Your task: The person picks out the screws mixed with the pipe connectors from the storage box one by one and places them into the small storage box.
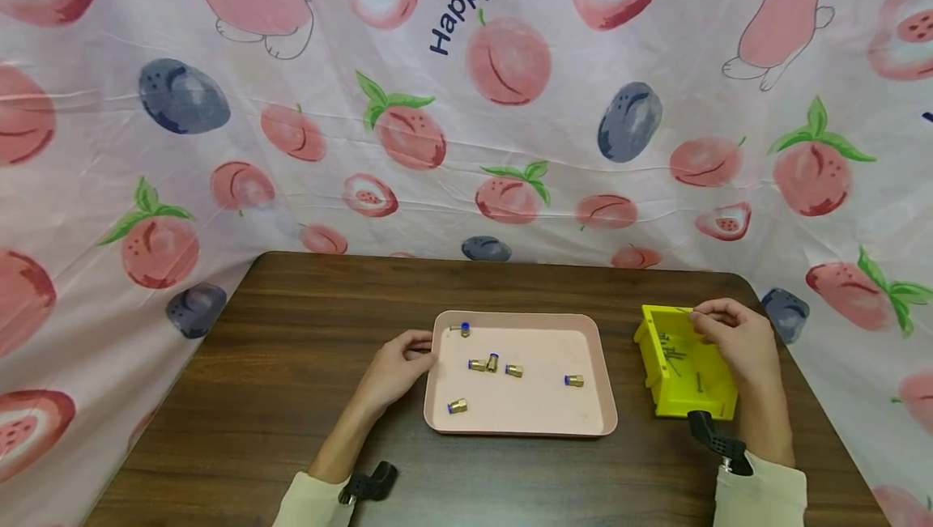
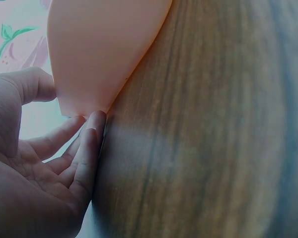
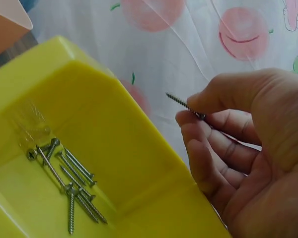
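A screw [image 3: 181,101] is pinched between the thumb and fingertips of my right hand [image 1: 739,341], above the far right side of a yellow bin [image 1: 659,381]. Several loose screws [image 3: 77,183] lie on the bin's floor. My left hand [image 1: 397,369] holds the left edge of a pink tray [image 1: 539,422]; in the left wrist view the thumb is at the rim and fingertips [image 2: 97,119] touch the wall low down. Several brass push-in fittings with blue collars lie in the tray. Beside the upper-left fitting [image 1: 465,330] is a thin screw-like piece [image 1: 455,328].
Tray and bin stand apart on a dark wood table [image 1: 328,300], the bin near its right edge. A fruit-patterned cloth [image 1: 554,138] hangs behind and at the sides. Black mounts [image 1: 370,482] are strapped on both wrists.
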Demonstrator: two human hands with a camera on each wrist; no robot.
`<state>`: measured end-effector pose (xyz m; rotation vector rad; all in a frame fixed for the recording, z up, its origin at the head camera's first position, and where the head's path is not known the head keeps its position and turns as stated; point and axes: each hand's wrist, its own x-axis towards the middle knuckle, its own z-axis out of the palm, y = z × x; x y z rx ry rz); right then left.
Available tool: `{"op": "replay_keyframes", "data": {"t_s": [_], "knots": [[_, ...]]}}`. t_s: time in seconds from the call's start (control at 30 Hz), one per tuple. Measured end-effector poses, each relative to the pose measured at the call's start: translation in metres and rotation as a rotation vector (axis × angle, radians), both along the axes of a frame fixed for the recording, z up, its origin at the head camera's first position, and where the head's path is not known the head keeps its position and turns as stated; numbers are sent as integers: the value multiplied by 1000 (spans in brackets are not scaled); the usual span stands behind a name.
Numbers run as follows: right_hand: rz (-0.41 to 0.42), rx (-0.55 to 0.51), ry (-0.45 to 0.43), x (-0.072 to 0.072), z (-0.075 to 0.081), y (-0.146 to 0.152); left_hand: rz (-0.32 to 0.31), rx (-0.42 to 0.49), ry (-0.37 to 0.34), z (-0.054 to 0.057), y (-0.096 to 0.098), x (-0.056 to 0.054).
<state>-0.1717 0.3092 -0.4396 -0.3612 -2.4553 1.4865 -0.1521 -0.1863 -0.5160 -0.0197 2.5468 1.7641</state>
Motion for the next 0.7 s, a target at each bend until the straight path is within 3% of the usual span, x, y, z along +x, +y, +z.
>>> {"op": "replay_keyframes", "data": {"t_s": [0.17,0.5,0.7], "knots": [[-59,75,-57,0,-1,3,-24,2,44,-5,-3,-2],[-136,87,-106,2,0,3,-61,15,111,-16,-8,-5],[-144,88,-123,3,0,5,-55,26,101,-23,-10,-9]]}}
